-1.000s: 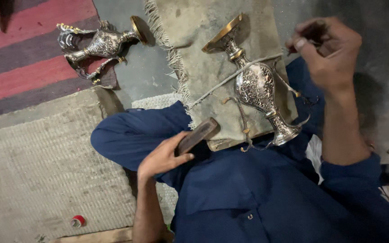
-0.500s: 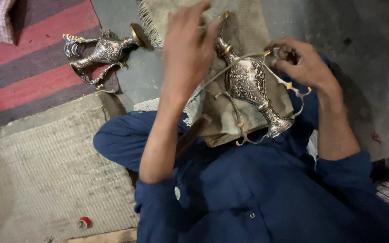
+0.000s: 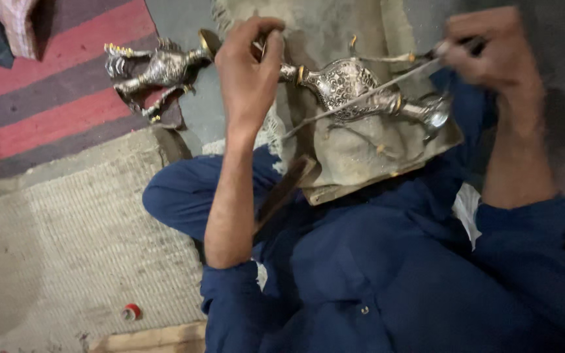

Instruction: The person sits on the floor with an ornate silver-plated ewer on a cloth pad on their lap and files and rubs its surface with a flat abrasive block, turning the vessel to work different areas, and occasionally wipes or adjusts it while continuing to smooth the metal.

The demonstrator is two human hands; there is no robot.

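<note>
Head view: left hand (image 3: pixel 246 68) pinches the engraved metal ewer (image 3: pixel 351 88) by its neck, upper centre, lying on burlap cloth (image 3: pixel 361 157). Right hand (image 3: pixel 492 55), upper right, fingers closed around a thin rod (image 3: pixel 361 98). Risk, I'd say: that rod skids, scratching the engraving.

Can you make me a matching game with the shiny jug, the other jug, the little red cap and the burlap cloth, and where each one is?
Things:
1. ornate metal ewer
2. second metal ewer
3. small red cap
4. burlap cloth

Places:
A. lying on the red striped rug
B. spread over the person's lap
C. held at its neck by the left hand, on the cloth
D. alone on the pale woven mat, bottom left

Pairs: 1-C, 2-A, 3-D, 4-B
</note>
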